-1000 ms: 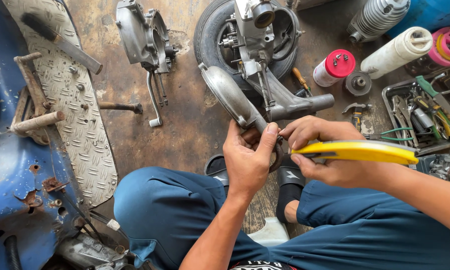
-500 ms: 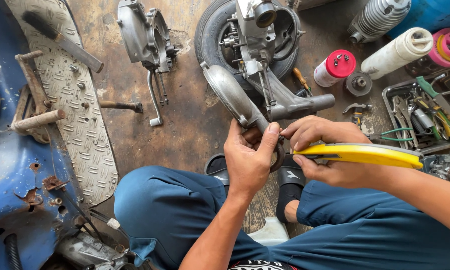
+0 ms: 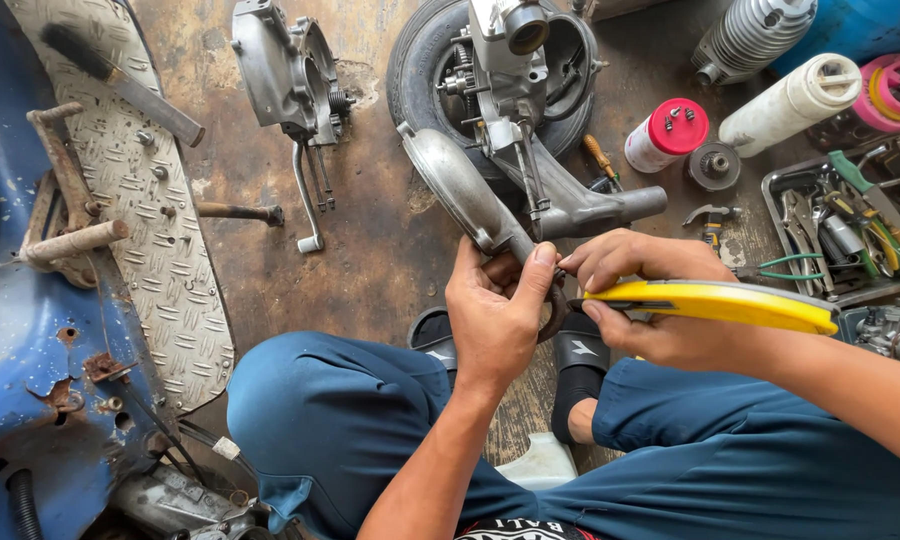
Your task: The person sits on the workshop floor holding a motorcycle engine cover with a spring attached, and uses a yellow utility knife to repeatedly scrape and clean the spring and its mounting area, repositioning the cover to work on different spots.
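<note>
Left hand: our left hand closes around the lower end of the grey metal exhaust pipe, thumb and fingers pressed on it, just above our knees.
Right hand: our right hand grips the yellow utility knife, fingers curled over its front end; the handle runs back along our forearm towards the right edge of the floor.
Knife tip: it meets the pipe end right beside the left thumb; we cannot tell whether a blade is out.
Exhaust pipe: it lies slanted on the concrete floor, running from the engine block down to our hands.
Engine block: it sits with a black tyre at the far edge of the floor, middle.
Casing: a grey engine cover with a kick lever lies left of the tyre, well apart from the hands.
Far right: a white can with a red cap, a white roll and a metal tray of tools lie near the right edge.
Left edge: a blue scooter body with a checker-plate footboard runs along it.
Legs: we sit in blue trousers, black sandals under the hands.
</note>
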